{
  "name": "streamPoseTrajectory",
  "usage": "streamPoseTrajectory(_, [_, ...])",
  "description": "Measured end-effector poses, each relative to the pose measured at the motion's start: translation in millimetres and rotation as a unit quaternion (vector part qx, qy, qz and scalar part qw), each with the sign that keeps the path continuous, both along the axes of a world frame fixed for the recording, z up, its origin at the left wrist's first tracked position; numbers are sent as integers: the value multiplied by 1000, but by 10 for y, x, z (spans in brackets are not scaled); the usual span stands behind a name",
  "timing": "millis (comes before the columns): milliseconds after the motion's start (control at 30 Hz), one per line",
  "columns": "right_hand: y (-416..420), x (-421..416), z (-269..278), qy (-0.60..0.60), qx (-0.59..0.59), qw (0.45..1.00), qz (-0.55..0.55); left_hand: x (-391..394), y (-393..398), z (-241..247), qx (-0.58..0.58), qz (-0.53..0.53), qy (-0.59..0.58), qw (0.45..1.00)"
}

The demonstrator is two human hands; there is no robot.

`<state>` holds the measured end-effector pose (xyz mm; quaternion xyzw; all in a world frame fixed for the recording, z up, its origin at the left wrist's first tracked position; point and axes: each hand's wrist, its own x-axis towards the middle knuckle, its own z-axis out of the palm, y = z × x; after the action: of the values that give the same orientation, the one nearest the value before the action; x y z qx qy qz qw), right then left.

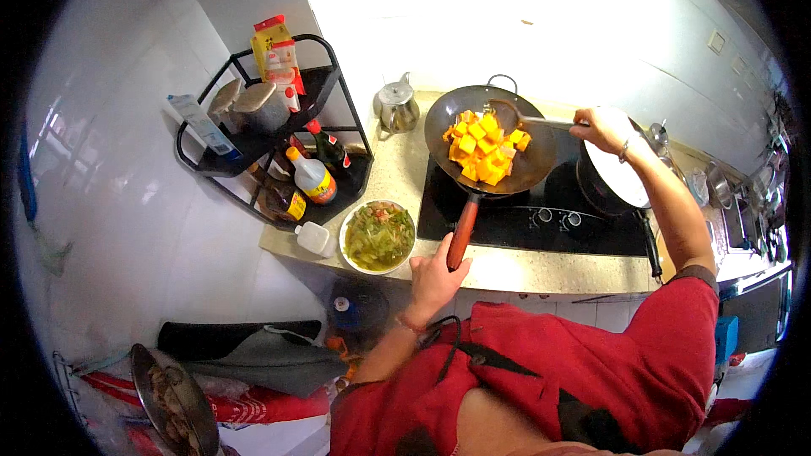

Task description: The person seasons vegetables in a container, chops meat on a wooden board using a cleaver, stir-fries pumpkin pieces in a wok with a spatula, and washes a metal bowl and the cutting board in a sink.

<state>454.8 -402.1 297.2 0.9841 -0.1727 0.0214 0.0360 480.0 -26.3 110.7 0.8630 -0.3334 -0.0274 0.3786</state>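
Note:
My left hand (437, 278) grips the reddish wooden handle of a dark wok (532, 164), which sits over the left side of a black glass-topped gas stove (494, 225). Orange cubes that look like pumpkin (485, 145) fill the wok's left and middle part. Above the stove's right side, my right hand (599, 130) holds the far end of a metal ladle or spatula (545, 121) that reaches leftward into the wok. Its head lies at the upper edge of the cubes. Left of the stove stands a white bowl (343, 244) of green vegetables in broth.
A black two-tier rack (370, 158) with sauce bottles and packets stands in the left corner. Near it are a metal pot (398, 107) and a white container (313, 239). Another pan (589, 187) holds a white lid or plate (618, 171). A pan of food (174, 402) is at lower left.

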Motion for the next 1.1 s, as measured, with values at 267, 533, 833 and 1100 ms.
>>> streamPoseTrajectory(267, [-507, 437, -54, 102, -187, 977, 11, -29, -5, 18, -19, 7, 1, 1000])
streamPoseTrajectory(533, [-618, 577, -741, 143, 302, 936, -115, -13, 34, 15, 6, 1, 1, 1000])
streamPoseTrajectory(833, [-447, 402, -475, 39, 97, 993, 49, -29, 25, 80, -3, 20, 35, 999])
streamPoseTrajectory(1100, [-459, 380, 114, 120, -179, 977, 0, -17, -3, 1, -24, 16, 4, 1000])
